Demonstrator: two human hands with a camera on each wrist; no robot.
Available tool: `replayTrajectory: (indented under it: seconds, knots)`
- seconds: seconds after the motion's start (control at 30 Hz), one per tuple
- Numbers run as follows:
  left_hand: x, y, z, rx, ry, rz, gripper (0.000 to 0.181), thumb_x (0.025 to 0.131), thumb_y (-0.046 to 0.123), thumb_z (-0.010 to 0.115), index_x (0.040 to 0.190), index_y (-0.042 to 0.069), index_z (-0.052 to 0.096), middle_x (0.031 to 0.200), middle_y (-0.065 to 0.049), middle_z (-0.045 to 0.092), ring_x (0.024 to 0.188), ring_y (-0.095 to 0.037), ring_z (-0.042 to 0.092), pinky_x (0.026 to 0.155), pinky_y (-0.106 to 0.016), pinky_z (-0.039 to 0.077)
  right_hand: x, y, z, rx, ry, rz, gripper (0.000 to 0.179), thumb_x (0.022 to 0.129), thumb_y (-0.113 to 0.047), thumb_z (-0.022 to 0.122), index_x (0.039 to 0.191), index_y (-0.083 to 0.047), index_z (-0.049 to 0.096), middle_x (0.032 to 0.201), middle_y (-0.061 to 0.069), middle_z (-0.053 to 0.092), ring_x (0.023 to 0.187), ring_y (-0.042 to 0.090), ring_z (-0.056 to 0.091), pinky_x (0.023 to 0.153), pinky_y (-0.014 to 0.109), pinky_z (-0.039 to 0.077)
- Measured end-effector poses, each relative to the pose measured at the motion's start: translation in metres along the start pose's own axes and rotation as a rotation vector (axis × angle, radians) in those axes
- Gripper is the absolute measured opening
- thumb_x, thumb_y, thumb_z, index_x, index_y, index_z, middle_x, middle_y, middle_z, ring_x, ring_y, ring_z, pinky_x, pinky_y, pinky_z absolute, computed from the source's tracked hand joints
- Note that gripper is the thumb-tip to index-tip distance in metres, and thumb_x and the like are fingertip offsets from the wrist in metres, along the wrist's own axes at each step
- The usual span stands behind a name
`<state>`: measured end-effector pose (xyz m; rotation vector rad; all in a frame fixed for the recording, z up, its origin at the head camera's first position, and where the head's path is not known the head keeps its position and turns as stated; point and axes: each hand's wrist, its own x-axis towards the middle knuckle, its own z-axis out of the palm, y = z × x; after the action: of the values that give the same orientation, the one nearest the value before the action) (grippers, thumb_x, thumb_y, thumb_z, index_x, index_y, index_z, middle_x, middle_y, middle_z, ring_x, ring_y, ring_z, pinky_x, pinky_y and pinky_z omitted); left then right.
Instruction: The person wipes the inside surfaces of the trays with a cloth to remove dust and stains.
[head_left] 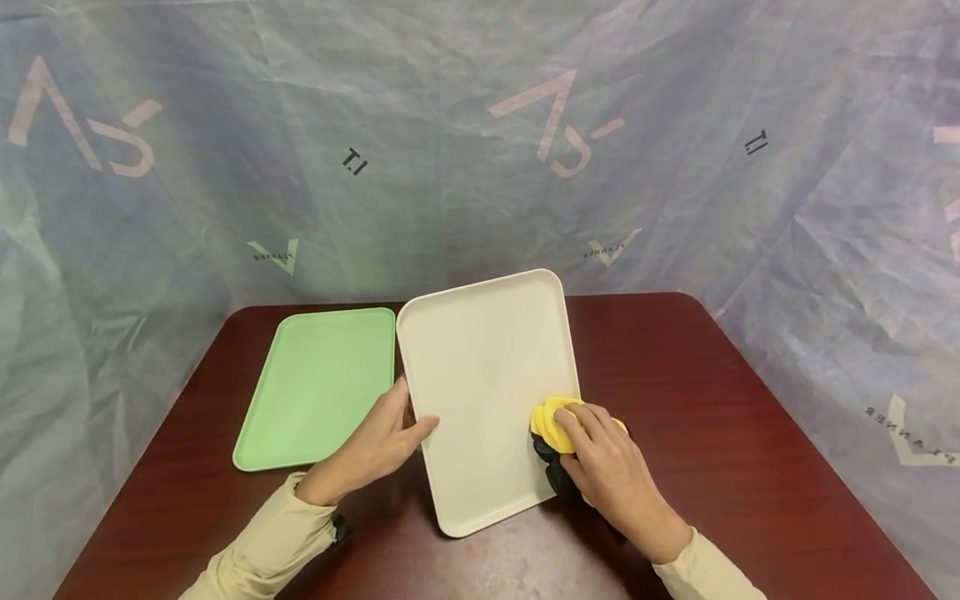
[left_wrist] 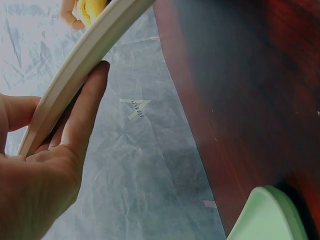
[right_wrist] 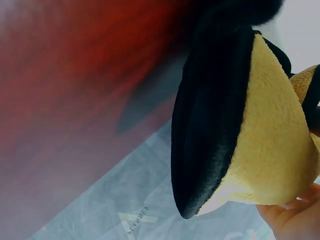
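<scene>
A cream-white rectangular tray point(head_left: 487, 358) is held tilted up above the table, its inner face toward me. My left hand point(head_left: 375, 442) grips its left edge, thumb on the face; the left wrist view shows the fingers point(left_wrist: 87, 107) along the underside. In my right hand point(head_left: 615, 471) is a bunched yellow cloth point(head_left: 553, 427) with black parts, held against the tray's lower right edge. Close up in the right wrist view, the fuzzy yellow cloth point(right_wrist: 272, 135) hangs in folds with a wide black border, covering most of the hand.
A light green tray point(head_left: 330, 387) lies flat on the dark red-brown table point(head_left: 675, 392), left of the white one. Grey sheeting point(head_left: 450, 167) with printed marks hangs behind the table and along both sides.
</scene>
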<state>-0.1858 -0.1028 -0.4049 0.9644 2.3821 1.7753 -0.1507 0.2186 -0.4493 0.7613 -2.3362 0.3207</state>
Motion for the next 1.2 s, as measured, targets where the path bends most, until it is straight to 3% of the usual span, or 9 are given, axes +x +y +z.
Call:
replayTrajectory:
  seconds: [0.17, 0.3, 0.43, 0.67, 0.93, 1.2]
  knots:
    - [-0.001, 0.003, 0.000, 0.030, 0.009, -0.009, 0.048, 0.094, -0.008, 0.058, 0.138, 0.006, 0.042, 0.121, -0.011, 0.062, 0.102, -0.020, 0.065, 0.078, -0.033, 0.058, -0.005, -0.001, 0.000, 0.028, -0.021, -0.015, 0.054, 0.070, 0.005, 0.074, 0.121, -0.004, 0.059, 0.116, 0.010, 0.060, 0.108, 0.027, 0.057, 0.087, 0.043, 0.052]
    - [-0.001, 0.004, -0.001, 0.075, 0.013, 0.001, 0.051, 0.094, -0.008, 0.059, 0.139, 0.008, 0.043, 0.125, -0.006, 0.061, 0.112, -0.018, 0.060, 0.092, -0.030, 0.051, -0.005, -0.003, 0.000, 0.052, -0.024, -0.022, 0.056, 0.070, 0.006, 0.076, 0.122, -0.004, 0.058, 0.116, 0.010, 0.060, 0.107, 0.027, 0.056, 0.086, 0.043, 0.052]
    - [0.000, 0.006, -0.001, 0.083, 0.007, 0.017, 0.054, 0.093, -0.009, 0.059, 0.141, 0.009, 0.042, 0.127, -0.004, 0.060, 0.116, -0.018, 0.058, 0.097, -0.029, 0.047, -0.003, -0.008, 0.001, 0.080, -0.026, -0.034, 0.057, 0.069, 0.005, 0.077, 0.122, -0.003, 0.058, 0.115, 0.009, 0.060, 0.105, 0.026, 0.056, 0.084, 0.041, 0.052]
    - [0.001, 0.008, 0.001, 0.060, 0.008, 0.007, 0.057, 0.094, -0.009, 0.058, 0.144, 0.011, 0.038, 0.130, -0.005, 0.060, 0.118, -0.019, 0.057, 0.098, -0.029, 0.047, 0.015, -0.038, 0.009, 0.108, -0.008, -0.161, 0.056, 0.067, 0.002, 0.076, 0.119, -0.003, 0.058, 0.112, 0.010, 0.059, 0.103, 0.027, 0.057, 0.087, 0.039, 0.051]
    - [-0.001, 0.008, 0.003, 0.121, 0.031, 0.000, 0.046, 0.095, -0.005, 0.059, 0.137, 0.001, 0.040, 0.119, -0.014, 0.064, 0.100, -0.018, 0.065, 0.083, -0.029, 0.055, 0.041, -0.084, 0.025, 0.112, 0.108, -0.321, 0.052, 0.064, -0.004, 0.073, 0.115, -0.006, 0.062, 0.111, 0.010, 0.061, 0.099, 0.027, 0.059, 0.085, 0.037, 0.052]
    - [-0.003, 0.012, 0.000, 0.154, 0.048, -0.022, 0.044, 0.095, -0.005, 0.059, 0.135, -0.001, 0.040, 0.110, -0.014, 0.066, 0.090, -0.014, 0.066, 0.074, -0.027, 0.056, 0.047, -0.101, 0.031, 0.100, 0.131, -0.341, 0.049, 0.066, -0.003, 0.075, 0.112, -0.007, 0.062, 0.108, 0.011, 0.060, 0.096, 0.027, 0.058, 0.081, 0.036, 0.052]
